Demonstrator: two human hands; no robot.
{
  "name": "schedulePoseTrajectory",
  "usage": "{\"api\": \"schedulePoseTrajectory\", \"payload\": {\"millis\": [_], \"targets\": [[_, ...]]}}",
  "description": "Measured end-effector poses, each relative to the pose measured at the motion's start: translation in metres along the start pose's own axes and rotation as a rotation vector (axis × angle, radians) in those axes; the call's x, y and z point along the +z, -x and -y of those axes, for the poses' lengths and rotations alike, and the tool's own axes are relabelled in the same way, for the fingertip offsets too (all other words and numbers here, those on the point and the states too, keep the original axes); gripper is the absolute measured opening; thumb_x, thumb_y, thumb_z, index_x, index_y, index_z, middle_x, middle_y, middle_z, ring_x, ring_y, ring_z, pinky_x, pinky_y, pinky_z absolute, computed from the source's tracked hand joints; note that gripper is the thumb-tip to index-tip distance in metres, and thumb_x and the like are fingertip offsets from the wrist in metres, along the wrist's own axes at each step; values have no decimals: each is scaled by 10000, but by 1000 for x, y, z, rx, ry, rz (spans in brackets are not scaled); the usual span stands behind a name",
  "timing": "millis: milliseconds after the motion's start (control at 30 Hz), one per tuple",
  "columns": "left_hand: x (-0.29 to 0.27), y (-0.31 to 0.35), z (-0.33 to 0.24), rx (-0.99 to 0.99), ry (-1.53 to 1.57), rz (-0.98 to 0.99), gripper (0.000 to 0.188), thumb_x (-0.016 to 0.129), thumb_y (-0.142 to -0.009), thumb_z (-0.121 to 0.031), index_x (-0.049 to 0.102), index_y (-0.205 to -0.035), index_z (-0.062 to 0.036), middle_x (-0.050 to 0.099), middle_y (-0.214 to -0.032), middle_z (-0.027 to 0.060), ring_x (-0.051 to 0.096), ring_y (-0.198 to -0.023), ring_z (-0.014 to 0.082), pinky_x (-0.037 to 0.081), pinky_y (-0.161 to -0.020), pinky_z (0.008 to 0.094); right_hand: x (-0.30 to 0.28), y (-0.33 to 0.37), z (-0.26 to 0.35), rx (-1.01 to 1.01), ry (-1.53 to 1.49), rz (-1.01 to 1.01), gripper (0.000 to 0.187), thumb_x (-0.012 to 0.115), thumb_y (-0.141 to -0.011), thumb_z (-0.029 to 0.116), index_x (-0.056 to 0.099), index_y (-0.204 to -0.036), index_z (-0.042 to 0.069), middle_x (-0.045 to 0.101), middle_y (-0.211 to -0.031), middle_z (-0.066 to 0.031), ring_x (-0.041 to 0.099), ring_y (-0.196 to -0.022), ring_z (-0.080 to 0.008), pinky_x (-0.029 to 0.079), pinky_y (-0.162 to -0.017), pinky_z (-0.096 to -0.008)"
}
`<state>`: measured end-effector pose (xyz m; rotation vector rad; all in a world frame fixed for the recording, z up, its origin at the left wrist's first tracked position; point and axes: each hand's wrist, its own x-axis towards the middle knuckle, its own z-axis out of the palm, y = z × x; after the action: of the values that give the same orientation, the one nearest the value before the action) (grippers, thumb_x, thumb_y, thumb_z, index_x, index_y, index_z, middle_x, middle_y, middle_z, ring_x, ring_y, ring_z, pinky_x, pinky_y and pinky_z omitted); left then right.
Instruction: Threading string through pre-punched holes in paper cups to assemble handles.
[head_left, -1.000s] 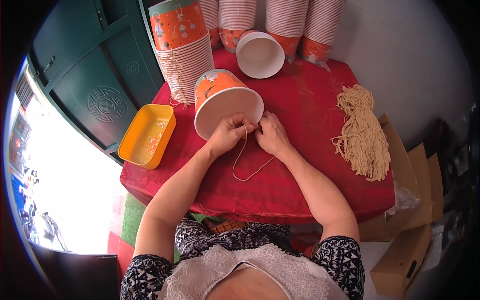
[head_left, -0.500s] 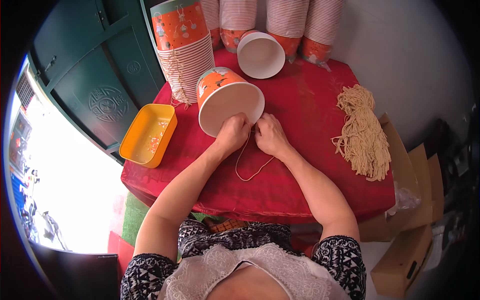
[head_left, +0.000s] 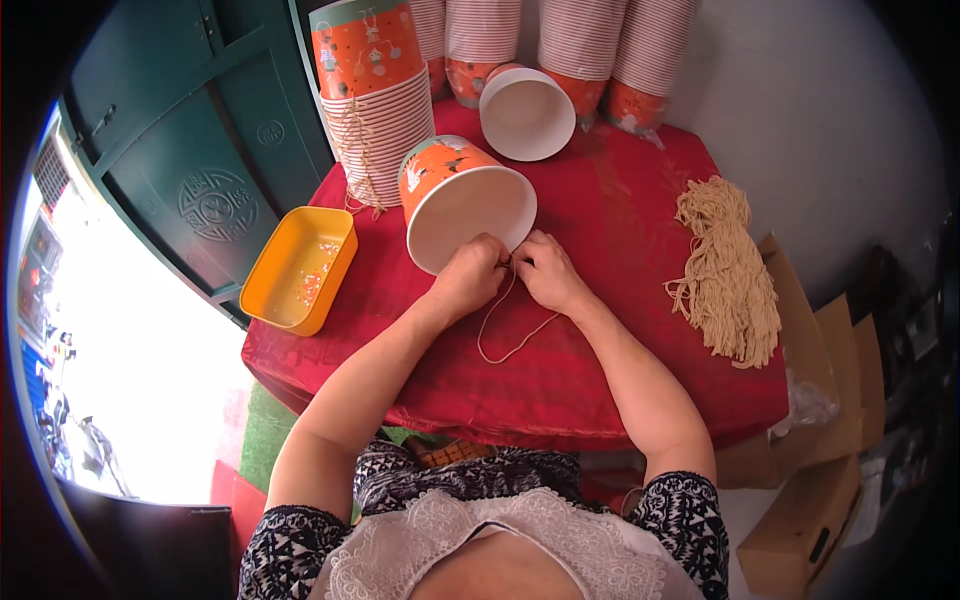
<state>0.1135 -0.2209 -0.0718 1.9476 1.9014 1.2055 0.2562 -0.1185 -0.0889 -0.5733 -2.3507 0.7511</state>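
An orange patterned paper bucket (head_left: 425, 182) with a white inside lies tilted on the table, its mouth facing me. At the near edge of its rim, my left hand (head_left: 472, 275) is closed, its fingers pinching a thin beige cord (head_left: 487, 350). Close against it, my right hand (head_left: 550, 274) pinches the same cord at the lower right of the rim. The cord droops in a loop below both hands onto the red cloth. My fingertips hide exactly how it meets the bucket.
A tall stack of nested buckets (head_left: 372, 125), cords hanging down its side, stands behind left. A yellow tub (head_left: 262, 265) holds small bits. Another bucket (head_left: 527, 113) lies behind, before bagged stacks (head_left: 582, 45). A beige cord bundle (head_left: 735, 280) lies right, near cardboard boxes (head_left: 800, 520).
The view has shifted slightly. My right hand's fingers have moved a little at the rim, drawn in beside my left hand. The bucket and the cord loop look nearly the same.
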Motion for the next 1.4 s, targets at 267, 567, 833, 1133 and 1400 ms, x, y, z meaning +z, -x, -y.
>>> {"api": "schedulePoseTrajectory", "payload": {"millis": [267,567,833,1133,1400], "targets": [[5,-1,3,47,-46,-67,55,613,-788,-15,633,-821,24,650,-897,215,638,-852,394,517,-759,443,-7,-2,8,110,-150,-178,140,576,-870,94,634,-869,-33,656,-882,-187,650,-766,-347,525,-677,-411],[4,-1,8,34,-19,-61,55,628,-795,-24,631,-817,26,656,-864,211,646,-817,393,523,-724,443,-7,3,55,497,-426,-96,196,551,-894,44,527,-1062,-56,640,-724,-107,599,-490,-135,411,-337,-265],[0,-2,7,3,63,-83,59,642,-802,-35,637,-829,18,662,-829,211,656,-814,371,521,-717,429,-5,3,32,294,-37,-160,214,535,-829,11,601,-1028,-34,678,-823,-209,685,-835,-336,530,-777,-433],[0,-3,6,-21,78,-55,73,643,-798,-32,653,-832,32,672,-816,207,668,-794,355,525,-712,415,1,6,57,443,-401,-124,192,539,-877,8,517,-1059,-48,633,-752,-121,621,-478,-159,438,-312,-273],[1,-2,1,-67,180,-96,74,627,-808,-23,656,-843,36,679,-822,187,672,-790,310,522,-717,385,10,6,32,202,-143,-214,162,527,-846,15,528,-1004,-17,661,-836,-246,668,-738,-404,527,-671,-489]]}}
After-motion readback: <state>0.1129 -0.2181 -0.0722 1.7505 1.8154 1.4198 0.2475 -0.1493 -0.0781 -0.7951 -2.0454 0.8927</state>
